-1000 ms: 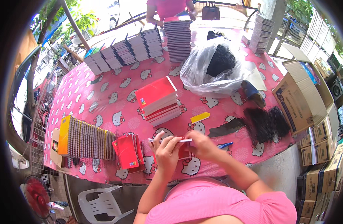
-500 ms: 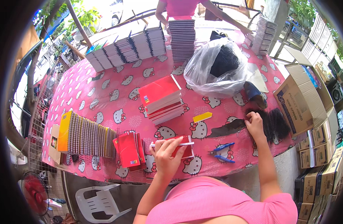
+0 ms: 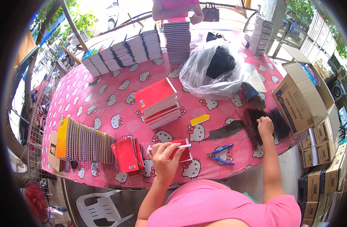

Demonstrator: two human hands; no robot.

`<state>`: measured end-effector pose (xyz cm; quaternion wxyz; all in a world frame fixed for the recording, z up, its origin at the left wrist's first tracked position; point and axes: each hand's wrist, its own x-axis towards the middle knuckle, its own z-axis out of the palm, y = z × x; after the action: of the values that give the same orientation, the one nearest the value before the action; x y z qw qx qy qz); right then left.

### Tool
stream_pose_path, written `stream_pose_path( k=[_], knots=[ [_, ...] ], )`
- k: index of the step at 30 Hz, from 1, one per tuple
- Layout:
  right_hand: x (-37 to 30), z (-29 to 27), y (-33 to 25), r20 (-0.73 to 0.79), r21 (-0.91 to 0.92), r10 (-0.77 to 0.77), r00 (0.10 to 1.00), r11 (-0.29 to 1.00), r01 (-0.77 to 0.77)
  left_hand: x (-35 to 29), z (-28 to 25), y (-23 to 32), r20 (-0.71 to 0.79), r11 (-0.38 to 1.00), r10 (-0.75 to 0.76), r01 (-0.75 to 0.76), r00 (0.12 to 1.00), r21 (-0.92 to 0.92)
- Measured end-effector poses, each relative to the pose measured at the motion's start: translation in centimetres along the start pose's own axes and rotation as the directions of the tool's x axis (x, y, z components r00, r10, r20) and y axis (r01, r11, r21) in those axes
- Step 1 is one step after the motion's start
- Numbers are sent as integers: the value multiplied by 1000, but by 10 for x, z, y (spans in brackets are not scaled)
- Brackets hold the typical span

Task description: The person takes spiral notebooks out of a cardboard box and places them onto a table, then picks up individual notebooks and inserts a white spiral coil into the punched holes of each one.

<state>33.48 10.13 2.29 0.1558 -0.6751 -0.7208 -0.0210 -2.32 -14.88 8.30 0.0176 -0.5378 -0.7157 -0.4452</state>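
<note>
My left hand [image 3: 166,157] grips a small red notebook [image 3: 186,154], its white page edge held up between thumb and fingers. At the right of the table, my right hand [image 3: 265,128] is closed at a pile of black spiral binding coils [image 3: 278,123], its fingertips pinched on the coils at the near side. Blue-handled pliers [image 3: 221,154] lie between my hands. A few red notebooks [image 3: 128,154] lie left of my left hand, and a taller stack of red notebooks [image 3: 158,106] stands beyond it.
Bound notebooks with yellow covers [image 3: 86,142] stand in a row at left. Several notebook stacks [image 3: 122,53] line the far edge near a co-worker [image 3: 175,11]. A clear plastic bag [image 3: 196,77] holds black coils. An open cardboard box [image 3: 300,100] stands right; a yellow piece [image 3: 200,120] lies mid-table.
My right hand has moved right, further onto the black coils. My left hand still holds the red notebook. The co-worker's outstretched arms have drawn in, and the view has shifted slightly.
</note>
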Motion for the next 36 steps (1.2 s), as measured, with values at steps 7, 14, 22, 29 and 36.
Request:
stream_pose_path(
  k=[7,14,22,29,36],
  knots=[
    [-2,-30,-42,-151,145,-214,965,961,236,4,-1,0,-27,997,76,-77,997,-28],
    [-96,-64,-192,52,855,-648,760,422,301,3,-2,1,-30,998,61,-61,998,-14],
    [-88,-72,-211,17,896,-653,757,347,279,4,-5,3,-41,997,72,-72,997,16],
    [-65,-74,-215,121,902,-846,519,313,299,-1,-2,-2,-17,1000,25,-25,1000,16],
    [-59,-77,-218,442,876,-809,387,482,7,-2,-1,-1,0,999,6,-6,1000,41]
  ],
)
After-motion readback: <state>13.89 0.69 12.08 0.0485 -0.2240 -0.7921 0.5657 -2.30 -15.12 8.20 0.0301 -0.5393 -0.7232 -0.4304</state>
